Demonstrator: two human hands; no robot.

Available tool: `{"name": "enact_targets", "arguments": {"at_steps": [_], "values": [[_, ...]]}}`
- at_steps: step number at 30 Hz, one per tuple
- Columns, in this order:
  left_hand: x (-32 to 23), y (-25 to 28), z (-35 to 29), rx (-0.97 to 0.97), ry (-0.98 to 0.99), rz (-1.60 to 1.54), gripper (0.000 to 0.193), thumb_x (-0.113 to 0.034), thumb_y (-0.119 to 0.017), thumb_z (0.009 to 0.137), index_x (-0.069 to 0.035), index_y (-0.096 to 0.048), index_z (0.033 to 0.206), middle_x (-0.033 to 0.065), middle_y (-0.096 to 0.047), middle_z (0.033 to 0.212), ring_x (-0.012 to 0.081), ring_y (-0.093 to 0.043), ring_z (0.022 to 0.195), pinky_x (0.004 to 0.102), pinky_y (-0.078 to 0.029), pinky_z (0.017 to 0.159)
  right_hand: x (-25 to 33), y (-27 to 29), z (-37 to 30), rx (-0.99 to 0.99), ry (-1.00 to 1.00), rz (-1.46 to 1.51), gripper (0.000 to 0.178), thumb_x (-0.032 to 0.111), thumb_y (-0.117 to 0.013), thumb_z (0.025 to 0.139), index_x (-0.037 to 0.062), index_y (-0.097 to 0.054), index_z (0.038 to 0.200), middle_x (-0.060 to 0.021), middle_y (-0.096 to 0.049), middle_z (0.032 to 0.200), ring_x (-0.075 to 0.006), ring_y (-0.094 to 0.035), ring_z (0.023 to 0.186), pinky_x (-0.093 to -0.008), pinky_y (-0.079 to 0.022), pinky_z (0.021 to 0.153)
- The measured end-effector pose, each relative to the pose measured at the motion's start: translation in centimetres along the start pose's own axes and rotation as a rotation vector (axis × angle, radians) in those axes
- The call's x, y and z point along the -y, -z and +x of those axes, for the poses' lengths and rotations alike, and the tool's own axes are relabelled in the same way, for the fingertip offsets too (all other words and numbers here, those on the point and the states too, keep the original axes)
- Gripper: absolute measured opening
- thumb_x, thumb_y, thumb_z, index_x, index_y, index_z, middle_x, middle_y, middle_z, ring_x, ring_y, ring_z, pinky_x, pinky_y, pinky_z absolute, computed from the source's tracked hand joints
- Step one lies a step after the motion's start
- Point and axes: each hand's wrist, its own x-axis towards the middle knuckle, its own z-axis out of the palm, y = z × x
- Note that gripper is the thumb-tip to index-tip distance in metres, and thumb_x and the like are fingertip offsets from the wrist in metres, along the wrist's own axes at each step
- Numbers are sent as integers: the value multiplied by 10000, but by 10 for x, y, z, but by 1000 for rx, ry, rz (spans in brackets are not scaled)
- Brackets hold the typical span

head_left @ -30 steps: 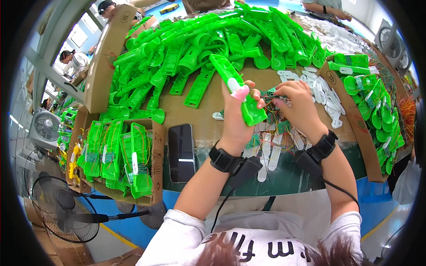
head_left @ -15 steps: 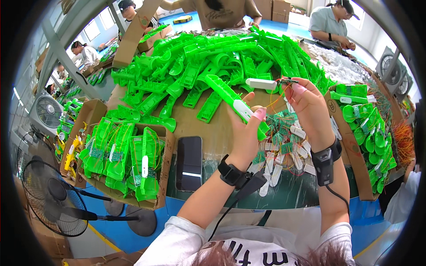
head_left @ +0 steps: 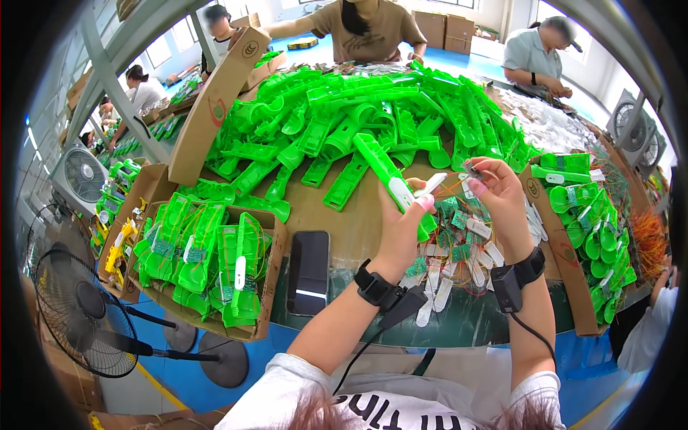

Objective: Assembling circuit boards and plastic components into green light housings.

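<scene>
Left hand: the left hand (head_left: 399,233) is wrapped around a green plastic shell (head_left: 380,169), thumb pressed near a white oblong insert (head_left: 400,194), a grip that likely keeps the shell steady.
Right hand: the right hand (head_left: 502,201) pinches a small circuit board (head_left: 471,170) between thumb and fingertips, remaining fingers curled; it seems held high to keep the wires (head_left: 451,188) from snagging.
Shell's place: raised above the middle of the table (head_left: 342,290), tilted, upper end toward the far left corner.
Shell's look: bright green, glossy, long and narrow; the insert sits lengthwise on the face in view. Its inside cannot be made out.
White tab: the slim white tab (head_left: 431,183) slants up from the left fingertips toward the wires; whether those fingers grip it, I cannot tell.
Board cluster: wired boards and white tabs (head_left: 459,240) lie tangled near the near edge, just below the hands, probably for short reaches.
Shell heap: loose green shells (head_left: 337,107) fill the far side.
Left carton: at the near left corner, a cardboard box (head_left: 271,281) holds shells with boards and wires (head_left: 190,247), its walls presumably keeping them together.
Right carton: similar wired shells (head_left: 591,222) lie along the right edge, behind a cardboard wall (head_left: 566,254).
Phone: a dark smartphone (head_left: 308,272) lies flat near the near edge, beside the left carton.
</scene>
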Motion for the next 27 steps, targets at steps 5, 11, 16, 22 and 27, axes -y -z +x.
{"name": "enact_targets", "arguments": {"at_steps": [5, 11, 16, 22, 27], "values": [[-2, -1, -1, 9, -93, 60, 451, -15, -515, 779, -115, -280, 1150, 73, -467, 1025, 154, -535, 763, 277, -480, 638, 8, -3, 1, -137, 193, -36, 228, -58, -522, 797, -4, -500, 1017, -113, -510, 1149, -157, -515, 1017, -271, -395, 894], [-7, 4, 3, -129, -107, -55, 348, -14, -531, 766, -106, -349, 1048, 101, -515, 989, 149, -539, 741, 277, -477, 626, 27, -1, 7, -279, 341, 21, 259, -33, -525, 823, -7, -491, 1078, -120, -519, 1164, -161, -507, 1049, -279, -385, 913], [1, 3, 3, -140, -117, 39, 426, -31, -547, 757, -103, -319, 1110, 91, -504, 994, 148, -531, 736, 270, -468, 618, 45, 1, 13, -259, 516, 17, 302, -37, -522, 825, -9, -478, 1122, -135, -516, 1182, -170, -493, 1082, -279, -364, 941], [0, -2, -2, 41, -102, 252, 559, -12, -550, 732, -65, -261, 1207, 90, -488, 1028, 144, -523, 781, 264, -454, 675, 54, 5, 11, -329, 566, -11, 336, -8, -502, 849, -31, -453, 1181, -140, -509, 1195, -162, -490, 1084, -271, -370, 944], [-2, -4, -3, 115, 2, 285, 567, -21, -558, 735, -64, -263, 1218, 96, -486, 1049, 154, -521, 853, 284, -456, 706, 61, 18, 10, -366, 622, 108, 332, 25, -509, 861, -45, -450, 1179, -136, -507, 1194, -153, -499, 1063, -271, -384, 935]]}}
